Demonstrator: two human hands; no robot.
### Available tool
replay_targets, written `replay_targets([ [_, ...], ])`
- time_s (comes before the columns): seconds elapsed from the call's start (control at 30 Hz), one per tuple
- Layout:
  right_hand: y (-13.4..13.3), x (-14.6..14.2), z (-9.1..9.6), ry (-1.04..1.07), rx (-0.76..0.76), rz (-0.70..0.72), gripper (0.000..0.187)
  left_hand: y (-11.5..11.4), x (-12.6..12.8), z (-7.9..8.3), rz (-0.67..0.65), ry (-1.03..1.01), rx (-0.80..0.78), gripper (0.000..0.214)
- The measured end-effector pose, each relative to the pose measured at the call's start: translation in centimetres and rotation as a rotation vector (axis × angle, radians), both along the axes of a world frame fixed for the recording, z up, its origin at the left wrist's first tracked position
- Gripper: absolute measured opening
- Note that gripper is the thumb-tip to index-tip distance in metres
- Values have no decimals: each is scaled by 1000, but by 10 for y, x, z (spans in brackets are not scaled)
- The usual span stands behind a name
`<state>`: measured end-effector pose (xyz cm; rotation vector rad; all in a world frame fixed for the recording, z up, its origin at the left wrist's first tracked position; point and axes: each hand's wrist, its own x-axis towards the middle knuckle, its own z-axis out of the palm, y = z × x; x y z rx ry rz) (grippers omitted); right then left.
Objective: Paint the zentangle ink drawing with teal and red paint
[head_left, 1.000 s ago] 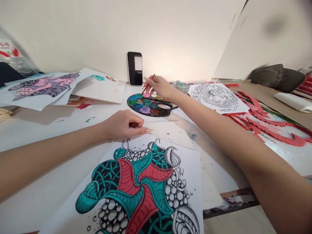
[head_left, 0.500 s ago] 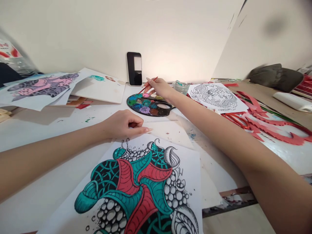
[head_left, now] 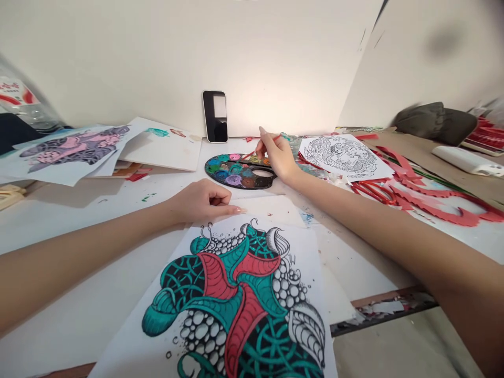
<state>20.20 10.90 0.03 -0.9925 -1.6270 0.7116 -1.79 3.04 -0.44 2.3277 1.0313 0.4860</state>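
A line drawing [head_left: 244, 294] partly painted teal and red lies in front of me, with some of its bubbles and leaf shapes still white. At its top edge rests my left hand [head_left: 202, 202], fingers curled in and thumb stretched along the paper, with nothing seen inside the fist. My right hand [head_left: 280, 157] pinches a thin red paintbrush [head_left: 249, 155] above the black palette [head_left: 270, 182], whose wells hold many paint colours. The brush slants down to the left over the wells. Its tip is too small to make out clearly.
A phone [head_left: 215, 116] leans on the wall behind the palette. Painted sheets [head_left: 74, 152] and a white board [head_left: 165, 149] lie at left. To the right are a dragon drawing [head_left: 346, 156], red scissors [head_left: 376, 192], red paper scraps [head_left: 444, 207] and a dark cap [head_left: 435, 123].
My right hand has moved to the right and a little lower, bringing the brush across the palette. My left hand stays at the paper's edge. The view has shifted slightly.
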Motion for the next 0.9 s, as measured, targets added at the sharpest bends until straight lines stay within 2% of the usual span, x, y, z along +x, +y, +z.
replay_targets([
  [0.13,-6,7,-13,-102,72,-57,55,-1,2,0,27,-51,-8,52],
  [0.3,-6,3,-14,-204,126,62,53,0,2,0,31,-33,3,53],
  [0.47,0,2,-19,-301,250,125,60,0,2,-1,41,-31,1,54],
  [0.57,3,3,-22,-296,276,179,66,1,1,-2,32,-25,2,54],
  [0.67,4,3,-22,-265,267,164,69,1,1,-2,24,-15,2,53],
  [0.9,4,3,-21,-270,289,213,68,3,1,-2,16,-3,23,53],
])
